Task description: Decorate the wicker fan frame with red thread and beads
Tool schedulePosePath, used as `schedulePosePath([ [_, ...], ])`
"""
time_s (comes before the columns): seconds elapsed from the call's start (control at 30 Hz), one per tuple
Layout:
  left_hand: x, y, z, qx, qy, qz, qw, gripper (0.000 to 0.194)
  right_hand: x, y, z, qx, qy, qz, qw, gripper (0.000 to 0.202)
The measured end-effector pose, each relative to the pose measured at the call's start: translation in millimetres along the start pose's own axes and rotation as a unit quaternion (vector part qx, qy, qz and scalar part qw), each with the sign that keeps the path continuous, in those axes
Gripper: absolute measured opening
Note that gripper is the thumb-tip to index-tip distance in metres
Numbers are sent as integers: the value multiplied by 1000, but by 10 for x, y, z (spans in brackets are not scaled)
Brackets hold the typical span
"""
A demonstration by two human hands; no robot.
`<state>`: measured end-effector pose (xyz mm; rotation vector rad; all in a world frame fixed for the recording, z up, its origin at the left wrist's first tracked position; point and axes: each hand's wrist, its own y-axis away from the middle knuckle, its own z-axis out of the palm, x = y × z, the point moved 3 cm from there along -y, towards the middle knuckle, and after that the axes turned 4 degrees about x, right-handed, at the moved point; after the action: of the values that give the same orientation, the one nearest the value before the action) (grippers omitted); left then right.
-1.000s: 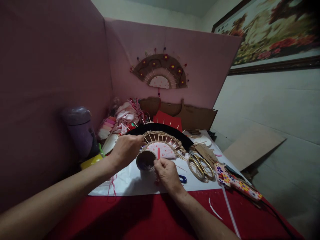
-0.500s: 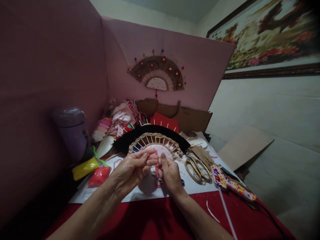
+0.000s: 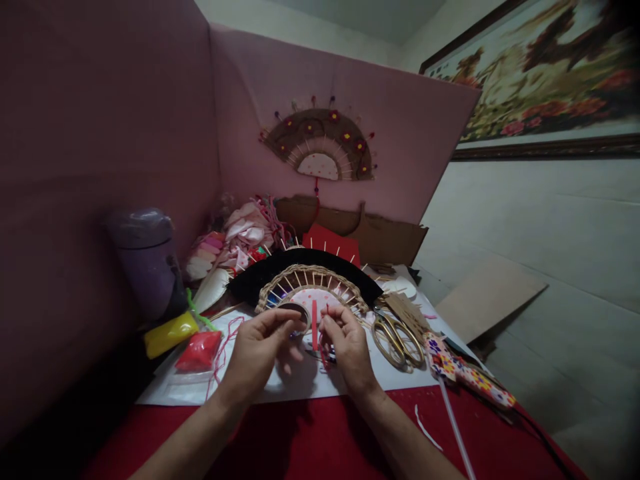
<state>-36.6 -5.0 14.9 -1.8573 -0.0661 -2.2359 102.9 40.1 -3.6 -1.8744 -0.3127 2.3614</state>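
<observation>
My right hand (image 3: 353, 347) pinches a thin red cord (image 3: 327, 309) between thumb and fingertips. A short end sticks up above the pinch, and more cord hangs below it. My left hand (image 3: 257, 347) is a little apart, thumb and forefinger close together; whatever may be between them is too small to make out. Its lower fingers are blurred. Just behind its fingertips is a ring-shaped roll (image 3: 301, 311). Between the hands stands a flat red strip (image 3: 315, 327), against the pink dotted half-round base of a fan (image 3: 310, 257) with a black band, woven edging and thin sticks.
Gold-handled scissors (image 3: 397, 340) and a flower-patterned glue gun (image 3: 465, 373) lie at right. Yellow (image 3: 171, 335) and red packets (image 3: 199, 351), looped pink-red cord (image 3: 220, 360) and a purple cup (image 3: 150, 267) are at left. A finished fan (image 3: 320, 140) hangs on the pink panel.
My hands have moved apart, the left one drawing back from the right. The ring-shaped roll and red strip now show between them. More looped cord shows at left.
</observation>
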Motion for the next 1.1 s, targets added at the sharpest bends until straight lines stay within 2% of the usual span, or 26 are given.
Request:
schedulePosePath([
  [0.1, -19, 73, -6, 39, -169, 127, 977, 14, 14, -12, -7, 2, 16, 3, 1000, 29],
  [0.17, -55, 92, 0, 31, -241, 159, 957, 17, 35, -15, -15, -3, 19, 7, 1000, 31],
  [0.23, -78, 76, -23, 37, -280, 157, 947, 18, 50, -9, -20, -10, 24, 8, 1000, 32],
  [0.33, -24, 13, -117, 84, -326, 165, 927, 18, 59, 10, -22, -21, 32, 9, 999, 32],
  [0.43, 88, -62, -244, 128, -400, 154, 894, 23, 59, 25, -22, -25, 27, 6, 999, 32],
  [0.57, 194, -93, -374, 155, -518, 99, 835, 25, 58, 29, -23, -24, 11, 12, 1000, 31],
  [0.63, 223, -60, -384, 176, -531, 115, 821, 25, 51, 35, -18, -30, 20, 13, 999, 29],
  [0.7, 249, -10, -340, 196, -484, 186, 832, 24, 40, 51, -10, -39, 37, 6, 999, 27],
  [0.73, 256, 10, -301, 194, -439, 220, 849, 22, 31, 63, -5, -43, 48, -2, 998, 25],
  [0.8, 254, 6, -199, 158, -322, 226, 906, 15, 5, 93, -3, -43, 85, -33, 995, 22],
  [0.87, 238, -60, -66, 91, -188, 140, 968, 11, -35, 127, -10, -30, 142, -81, 986, 20],
  [0.9, 239, -103, 10, 57, -126, 93, 986, 14, -58, 143, -16, -21, 169, -106, 980, 19],
  [0.97, 265, -197, 139, 17, -29, 43, 998, 18, -103, 167, -33, 0, 205, -148, 968, 17],
  [1.1, 188, -349, 276, -63, 88, -33, 994, 21, -167, 181, -71, 35, 201, -180, 962, 17],
])
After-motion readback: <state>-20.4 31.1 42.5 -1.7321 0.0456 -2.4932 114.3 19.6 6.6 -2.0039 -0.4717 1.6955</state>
